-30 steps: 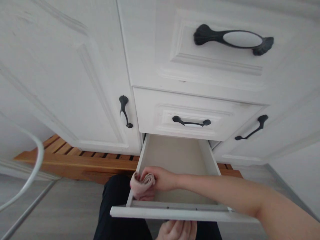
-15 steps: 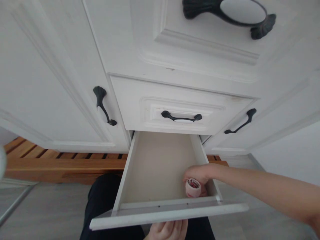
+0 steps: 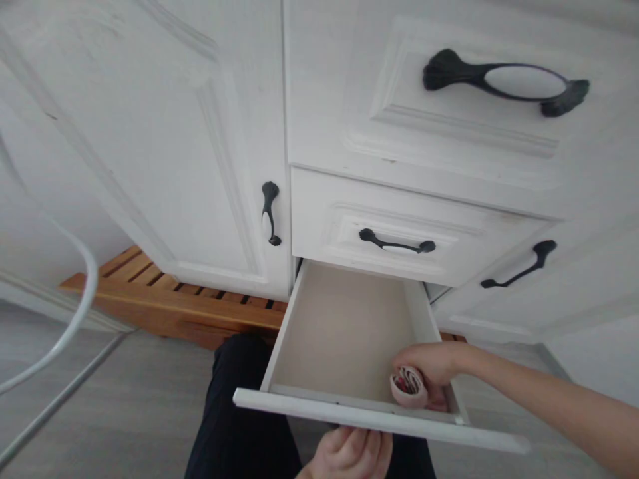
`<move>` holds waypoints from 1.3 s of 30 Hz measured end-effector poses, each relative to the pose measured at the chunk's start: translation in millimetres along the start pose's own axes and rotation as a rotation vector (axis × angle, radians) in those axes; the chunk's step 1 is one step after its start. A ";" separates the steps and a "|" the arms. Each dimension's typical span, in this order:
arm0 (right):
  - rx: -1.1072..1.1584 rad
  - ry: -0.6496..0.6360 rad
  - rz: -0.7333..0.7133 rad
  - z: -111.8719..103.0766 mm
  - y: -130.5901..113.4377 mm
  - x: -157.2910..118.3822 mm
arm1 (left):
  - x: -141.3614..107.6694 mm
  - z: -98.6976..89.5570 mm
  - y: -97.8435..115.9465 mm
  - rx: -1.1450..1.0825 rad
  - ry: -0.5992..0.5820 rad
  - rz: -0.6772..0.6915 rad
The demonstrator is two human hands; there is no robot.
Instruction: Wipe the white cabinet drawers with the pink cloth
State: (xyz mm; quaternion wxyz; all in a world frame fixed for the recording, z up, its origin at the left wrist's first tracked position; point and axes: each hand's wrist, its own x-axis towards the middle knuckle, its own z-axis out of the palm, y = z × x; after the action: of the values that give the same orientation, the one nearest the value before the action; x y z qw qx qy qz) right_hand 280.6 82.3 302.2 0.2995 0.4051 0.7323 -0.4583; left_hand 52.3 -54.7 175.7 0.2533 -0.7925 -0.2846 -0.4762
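Observation:
A white drawer (image 3: 344, 326) stands pulled out of the white cabinet. In its front right corner my right hand (image 3: 429, 366) is wrapped round a rolled pink cloth (image 3: 410, 389), whose spiral end with dark and red parts faces me. The roll is low, near the drawer's front panel (image 3: 379, 422); whether it rests on the bottom I cannot tell. Below the outer side of that panel, my left hand (image 3: 352, 452) has its fingers curled up against it; whatever they grip is hidden behind the panel edge.
Above are a closed drawer with a black handle (image 3: 397, 243) and a larger panel with a black-and-white handle (image 3: 506, 81). Cabinet doors flank the drawer. A wooden slatted bench (image 3: 184, 309) runs beneath; a white cable (image 3: 82, 309) hangs at the left. My knees are under the drawer.
The view has turned left, so the cabinet and drawer appear farther right and the white cable shows. My right hand still holds the roll in the same corner, its spiral end now more visible.

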 end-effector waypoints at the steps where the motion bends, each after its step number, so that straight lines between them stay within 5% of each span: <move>1: -0.039 0.014 -0.004 -7.1 -5.2 -3.1 | 0.3 -1.5 -0.5 -0.012 -0.025 -0.002; 6: -0.340 0.405 0.201 -42.8 -26.7 -6.5 | 0.6 -5.5 -3.7 -0.040 -0.006 0.022; 9: -0.369 0.534 0.352 -44.8 -28.9 3.5 | 2.4 -6.1 -4.6 -0.053 -0.039 0.016; 13: -0.377 0.439 0.414 -20.1 -32.9 18.8 | 2.8 -6.9 -4.7 -0.051 -0.041 0.010; 20: -0.375 0.115 0.300 24.6 -40.4 14.9 | -9.0 -6.6 -2.1 -0.049 -0.091 0.041; 26: 0.182 0.105 0.316 14.1 -24.0 11.7 | -2.5 -7.7 -2.6 -0.029 -0.075 0.048; 30: 0.398 0.187 0.256 12.5 -30.0 19.7 | 1.6 2.1 2.6 0.021 0.015 -0.003; 34: 0.533 0.289 0.146 5.6 -64.1 32.2 | 0.0 12.1 6.6 0.102 0.042 -0.035; 39: 0.768 0.283 -0.330 -7.1 -138.7 63.0 | -7.0 4.2 1.9 0.031 0.043 0.021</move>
State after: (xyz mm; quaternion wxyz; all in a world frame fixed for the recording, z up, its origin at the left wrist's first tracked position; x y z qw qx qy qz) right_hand 128.8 74.0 313.4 -0.0532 0.4235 0.5976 -0.6787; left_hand 53.5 -54.7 167.4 0.2767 -0.7810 -0.2780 -0.4860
